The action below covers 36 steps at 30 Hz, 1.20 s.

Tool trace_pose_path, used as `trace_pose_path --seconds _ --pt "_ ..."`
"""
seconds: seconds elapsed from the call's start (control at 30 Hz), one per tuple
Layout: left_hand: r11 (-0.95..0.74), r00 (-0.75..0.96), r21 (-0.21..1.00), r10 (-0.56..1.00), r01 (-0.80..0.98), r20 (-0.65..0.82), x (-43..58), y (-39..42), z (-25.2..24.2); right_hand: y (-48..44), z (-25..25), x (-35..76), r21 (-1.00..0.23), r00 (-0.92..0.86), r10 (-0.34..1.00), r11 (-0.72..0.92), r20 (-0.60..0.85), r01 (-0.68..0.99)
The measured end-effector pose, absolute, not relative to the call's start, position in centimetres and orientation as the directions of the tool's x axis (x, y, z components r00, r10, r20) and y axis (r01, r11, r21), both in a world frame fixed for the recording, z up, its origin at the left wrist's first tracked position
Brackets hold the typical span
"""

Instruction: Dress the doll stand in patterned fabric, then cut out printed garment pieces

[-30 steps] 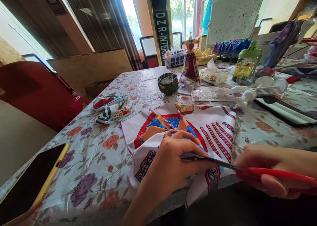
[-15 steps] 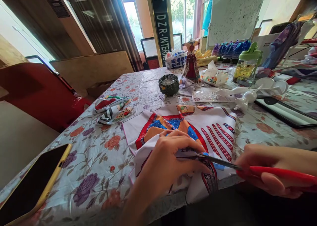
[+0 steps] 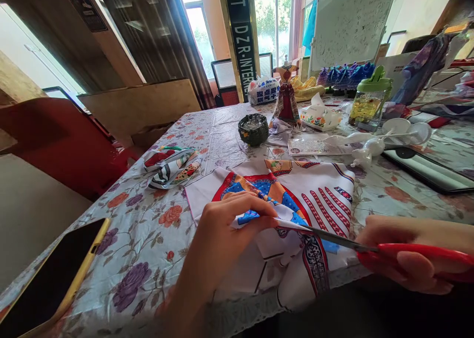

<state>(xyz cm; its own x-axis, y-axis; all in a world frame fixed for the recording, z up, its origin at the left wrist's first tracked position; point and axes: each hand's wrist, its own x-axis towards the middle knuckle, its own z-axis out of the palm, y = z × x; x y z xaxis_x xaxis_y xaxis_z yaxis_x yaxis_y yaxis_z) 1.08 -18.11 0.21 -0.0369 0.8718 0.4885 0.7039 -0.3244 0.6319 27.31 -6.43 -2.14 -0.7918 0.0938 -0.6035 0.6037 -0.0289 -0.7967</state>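
Note:
A white printed fabric with red, blue and orange patterns lies crumpled at the table's near edge. My left hand pinches a fold of it between thumb and fingers, lifted slightly off the table. In my right hand are red-handled scissors, their blades pointing left. The blade tips meet the fabric just right of my left fingertips; whether the blades are parted I cannot tell. Part of the fabric hangs over the edge toward my lap.
A yellow-cased phone lies at left, near folded fabric pieces. Beyond stand a dark woven basket, a dressed doll form, a tissue pack and a green-lidded jar. A black-framed tablet-like object lies at right.
My left hand has shifted left and drawn up from lying over the fabric to pinching its fold. The scissors stay at the fabric, nearly in place.

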Motion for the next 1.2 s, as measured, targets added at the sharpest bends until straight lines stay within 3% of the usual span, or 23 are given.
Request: trace_pose_path --seconds 0.23,0.53,0.67,1.0,1.2 --pt "-0.452 0.036 0.596 0.815 0.664 0.578 1.4 -17.8 -0.6 -6.3 -2.3 26.8 -0.861 -0.862 -0.002 -0.02 -0.508 0.507" --pt "-0.414 0.002 0.668 0.851 0.618 0.525 1.9 -17.9 -0.5 -6.2 -2.2 27.1 -0.871 -0.87 0.049 0.002 -0.49 0.491" --pt "-0.373 -0.014 0.707 0.88 0.601 0.476 2.9 -18.3 -0.4 -6.2 -2.2 27.1 -0.87 -0.87 -0.005 0.01 -0.494 0.494" --pt "-0.411 0.112 0.663 0.888 0.626 0.446 3.6 -17.7 -1.1 -7.0 -1.2 26.7 -0.833 -0.831 0.079 0.01 -0.551 0.554" --pt "-0.421 0.137 0.676 0.891 0.605 0.432 3.7 -17.4 -1.2 -7.1 -1.3 26.4 -0.85 -0.85 0.021 -0.025 -0.527 0.526"
